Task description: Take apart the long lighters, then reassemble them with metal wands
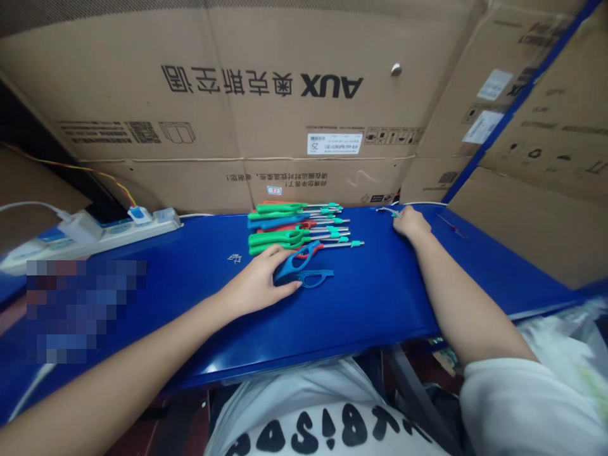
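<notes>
My left hand (259, 282) rests on the blue table (190, 297), its fingers curled round a blue plastic handle piece (297, 263). A second blue handle half (316, 277) lies flat just right of the fingertips. Behind them sits a pile of finished tools (297, 227) with green, blue and red handles and metal tips with teal caps. My right hand (411, 223) reaches to the table's far edge and pinches a thin metal rod with a teal end (392, 212).
A white power strip (95, 231) with plugs and cables lies at the back left. Cardboard boxes (285, 107) wall in the back and the right side. A white plastic bag (570, 342) hangs at the lower right.
</notes>
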Demonstrator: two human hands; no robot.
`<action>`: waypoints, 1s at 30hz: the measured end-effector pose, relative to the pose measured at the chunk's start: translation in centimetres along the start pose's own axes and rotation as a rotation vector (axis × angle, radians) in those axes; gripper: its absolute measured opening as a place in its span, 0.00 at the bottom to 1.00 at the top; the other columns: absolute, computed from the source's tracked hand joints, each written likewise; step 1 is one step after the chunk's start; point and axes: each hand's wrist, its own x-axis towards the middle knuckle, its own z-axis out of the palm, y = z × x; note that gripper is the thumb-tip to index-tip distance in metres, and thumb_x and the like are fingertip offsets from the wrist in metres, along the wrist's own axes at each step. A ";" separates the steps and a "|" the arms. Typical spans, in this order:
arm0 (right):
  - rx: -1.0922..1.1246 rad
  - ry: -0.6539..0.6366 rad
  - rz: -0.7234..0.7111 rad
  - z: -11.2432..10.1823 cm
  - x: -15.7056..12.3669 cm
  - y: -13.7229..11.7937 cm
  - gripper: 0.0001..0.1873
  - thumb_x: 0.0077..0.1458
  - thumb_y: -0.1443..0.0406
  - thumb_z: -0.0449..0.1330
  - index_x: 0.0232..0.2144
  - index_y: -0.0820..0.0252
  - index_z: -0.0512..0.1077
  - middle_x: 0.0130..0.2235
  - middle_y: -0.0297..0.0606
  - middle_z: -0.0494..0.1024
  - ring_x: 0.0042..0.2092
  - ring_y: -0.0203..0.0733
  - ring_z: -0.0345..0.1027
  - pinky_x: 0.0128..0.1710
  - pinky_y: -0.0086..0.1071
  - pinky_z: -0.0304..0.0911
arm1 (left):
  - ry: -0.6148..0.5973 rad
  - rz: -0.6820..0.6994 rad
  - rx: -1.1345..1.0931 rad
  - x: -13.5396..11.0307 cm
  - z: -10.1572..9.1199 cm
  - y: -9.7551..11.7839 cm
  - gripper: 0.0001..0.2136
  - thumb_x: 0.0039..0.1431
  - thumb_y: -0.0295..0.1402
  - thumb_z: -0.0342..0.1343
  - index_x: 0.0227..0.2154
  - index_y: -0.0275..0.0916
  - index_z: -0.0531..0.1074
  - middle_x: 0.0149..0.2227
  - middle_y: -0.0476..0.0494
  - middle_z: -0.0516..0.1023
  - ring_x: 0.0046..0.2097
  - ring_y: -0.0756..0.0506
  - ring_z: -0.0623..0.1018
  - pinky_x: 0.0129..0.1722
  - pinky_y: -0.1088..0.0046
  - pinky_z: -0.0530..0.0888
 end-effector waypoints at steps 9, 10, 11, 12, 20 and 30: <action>-0.044 0.093 0.015 0.6 1.2 1.7 0.25 0.58 0.60 0.58 0.55 0.66 0.66 0.58 0.62 0.67 0.60 0.64 0.62 0.55 0.52 0.61 | -0.039 0.173 0.081 0.1 -0.5 -1.0 0.23 0.66 0.39 0.54 0.63 0.42 0.67 0.53 0.36 0.70 0.53 0.39 0.75 0.56 0.60 0.74; -0.054 0.092 0.018 0.6 1.1 1.5 0.26 0.57 0.59 0.59 0.55 0.66 0.66 0.59 0.63 0.66 0.61 0.65 0.60 0.56 0.53 0.60 | -0.044 0.178 0.084 0.1 -0.5 -1.3 0.23 0.66 0.40 0.55 0.62 0.42 0.68 0.51 0.37 0.71 0.52 0.39 0.76 0.55 0.60 0.74; -0.064 0.086 0.025 0.6 1.0 1.2 0.27 0.57 0.60 0.60 0.56 0.66 0.66 0.60 0.63 0.65 0.62 0.66 0.59 0.57 0.54 0.59 | -0.050 0.183 0.087 0.2 -0.5 -1.5 0.22 0.66 0.40 0.55 0.61 0.42 0.69 0.50 0.37 0.72 0.50 0.40 0.76 0.54 0.61 0.75; -0.073 0.079 0.032 0.6 0.9 1.0 0.28 0.56 0.60 0.61 0.56 0.66 0.65 0.60 0.64 0.64 0.63 0.66 0.58 0.57 0.55 0.58 | -0.057 0.191 0.090 0.2 -0.5 -1.6 0.22 0.66 0.41 0.56 0.61 0.42 0.70 0.49 0.38 0.72 0.50 0.40 0.76 0.54 0.61 0.75; 0.281 0.089 -0.485 -0.7 -2.6 -2.6 0.13 0.58 0.64 0.56 0.44 0.63 0.72 0.45 0.50 0.77 0.46 0.48 0.70 0.50 0.41 0.65 | -0.048 0.220 0.124 0.2 0.5 -1.6 0.20 0.63 0.40 0.60 0.55 0.39 0.75 0.49 0.36 0.77 0.52 0.38 0.76 0.55 0.58 0.74; 0.292 -0.235 -1.461 0.1 -13.9 -8.4 0.10 0.64 0.60 0.55 0.38 0.58 0.74 0.38 0.42 0.79 0.41 0.44 0.71 0.43 0.37 0.64 | -0.149 0.063 0.052 0.3 -1.3 -1.2 0.19 0.57 0.40 0.63 0.51 0.41 0.78 0.51 0.36 0.79 0.51 0.37 0.79 0.53 0.61 0.74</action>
